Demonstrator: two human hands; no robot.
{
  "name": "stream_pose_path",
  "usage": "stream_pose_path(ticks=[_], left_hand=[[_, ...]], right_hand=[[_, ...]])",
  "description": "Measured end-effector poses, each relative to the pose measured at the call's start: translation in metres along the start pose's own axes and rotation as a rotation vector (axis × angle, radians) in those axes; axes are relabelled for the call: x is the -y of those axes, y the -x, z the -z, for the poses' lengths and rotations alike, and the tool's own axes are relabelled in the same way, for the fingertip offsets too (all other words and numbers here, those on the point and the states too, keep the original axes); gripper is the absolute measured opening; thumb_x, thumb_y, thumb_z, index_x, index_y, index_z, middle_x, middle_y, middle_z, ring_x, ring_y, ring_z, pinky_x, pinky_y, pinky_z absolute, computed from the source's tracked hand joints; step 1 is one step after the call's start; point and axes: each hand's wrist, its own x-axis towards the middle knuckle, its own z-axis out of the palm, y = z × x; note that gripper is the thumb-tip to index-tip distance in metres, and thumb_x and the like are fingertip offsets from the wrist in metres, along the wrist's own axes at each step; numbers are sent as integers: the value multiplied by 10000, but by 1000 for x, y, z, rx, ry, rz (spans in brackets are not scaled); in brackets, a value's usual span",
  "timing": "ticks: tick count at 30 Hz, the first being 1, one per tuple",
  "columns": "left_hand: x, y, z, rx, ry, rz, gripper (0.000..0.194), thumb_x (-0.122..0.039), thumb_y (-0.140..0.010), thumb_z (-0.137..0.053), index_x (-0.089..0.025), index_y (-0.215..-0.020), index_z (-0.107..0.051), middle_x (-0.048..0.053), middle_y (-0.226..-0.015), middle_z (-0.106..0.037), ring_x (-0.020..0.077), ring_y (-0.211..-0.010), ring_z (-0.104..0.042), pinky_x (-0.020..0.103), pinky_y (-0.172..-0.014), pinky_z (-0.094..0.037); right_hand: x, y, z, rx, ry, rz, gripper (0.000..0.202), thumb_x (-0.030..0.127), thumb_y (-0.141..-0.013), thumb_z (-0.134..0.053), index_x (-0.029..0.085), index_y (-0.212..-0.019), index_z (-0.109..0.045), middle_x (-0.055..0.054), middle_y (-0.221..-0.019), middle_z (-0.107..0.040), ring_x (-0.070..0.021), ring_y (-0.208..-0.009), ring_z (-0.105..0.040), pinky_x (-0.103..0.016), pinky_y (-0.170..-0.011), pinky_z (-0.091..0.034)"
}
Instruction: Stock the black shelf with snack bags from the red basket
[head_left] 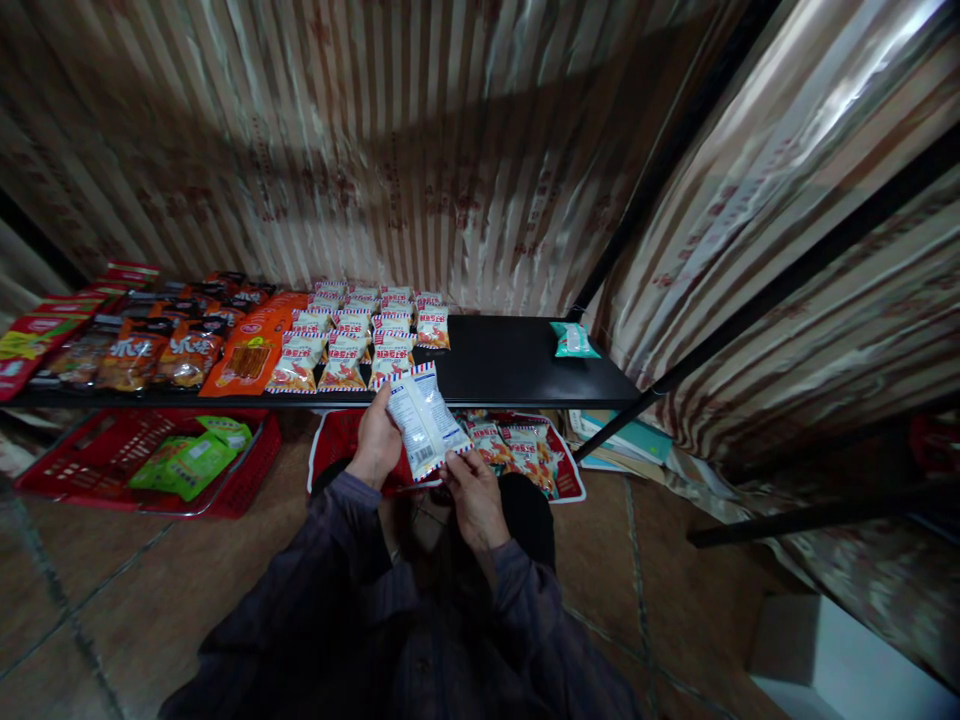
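Between my two hands is a snack bag, its pale back with printed text and a barcode turned up towards me. My left hand grips its left edge near the top. The fingers of my right hand pinch its lower right corner. Just beyond it, rows of similar white and orange snack bags stand on the black shelf. Below the shelf, a red basket holds several more snack packets; my arms and knees hide part of it.
Farther left on the shelf are a large orange packet, dark-topped orange packets and red packets. A teal packet lies near the right end. Another red basket with green packets sits on the floor. A black post rises at right.
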Motion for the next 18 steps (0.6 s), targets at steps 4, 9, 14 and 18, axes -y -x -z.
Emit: stream_pose_path(ticks=[4,9,14,18], left_hand=[[-6,-2,3,36,-8,3,149,-195,-810,-547,-132,-866,-670,41,-812,-730,143,-787,-673,247,-798,-503],[-11,-5,5,15,-9,24,187,-115,-793,-546,-104,-938,-663,50,-771,-728,138,-716,-672,237,-741,-512],[-11,-8,9,55,-29,22,150,-165,-822,-538,-110,-899,-655,53,-777,-723,141,-739,-672,249,-750,-518],[-15,-13,17,135,-153,66,94,-187,-776,-589,-118,-795,-651,48,-728,-704,135,-649,-647,254,-666,-515]], right_hand=[[-2,-2,4,-26,-18,4,340,334,-491,-838,177,-744,-674,24,-649,-637,-80,-536,-530,-204,-517,-457],[-3,-2,7,-21,-24,11,335,333,-496,-840,170,-736,-672,25,-643,-640,-74,-534,-531,-190,-511,-448],[-3,-4,12,-20,-4,16,312,339,-521,-829,161,-718,-665,30,-611,-625,-64,-508,-520,-179,-495,-430],[0,-7,17,-24,5,45,285,325,-524,-824,165,-695,-663,34,-589,-608,-66,-492,-503,-182,-470,-409]])
